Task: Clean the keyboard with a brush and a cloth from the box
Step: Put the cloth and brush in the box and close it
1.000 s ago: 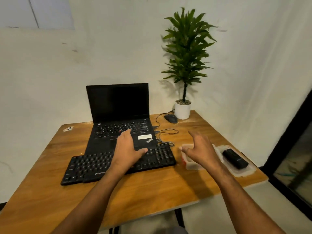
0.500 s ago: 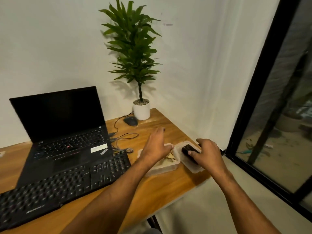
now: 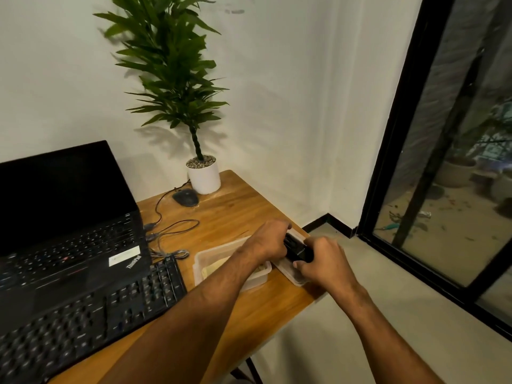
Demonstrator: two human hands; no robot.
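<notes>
The black keyboard (image 3: 110, 309) lies at the lower left, in front of the laptop. To its right a clear plastic box (image 3: 201, 259) stands open, with a pale yellowish cloth (image 3: 216, 268) inside. The box's lid (image 3: 291, 275) lies by the table's right edge. On the lid sits a black oblong tool (image 3: 297, 249), which may be the brush. My left hand (image 3: 270, 241) reaches across the box and curls its fingers over the tool's far end. My right hand (image 3: 322, 260) grips its near end. Most of the tool is hidden by the hands.
An open black laptop (image 3: 69, 217) stands behind the keyboard. A mouse (image 3: 185, 197), its looped cable (image 3: 171, 231) and a potted plant (image 3: 203, 177) are at the table's back. The table's right edge (image 3: 277, 333) is near; a glass door (image 3: 457, 162) is to the right.
My left hand left the laptop and keyboard and crossed over the box to the black tool. My right hand closed on the tool on the lid. The view swung right.
</notes>
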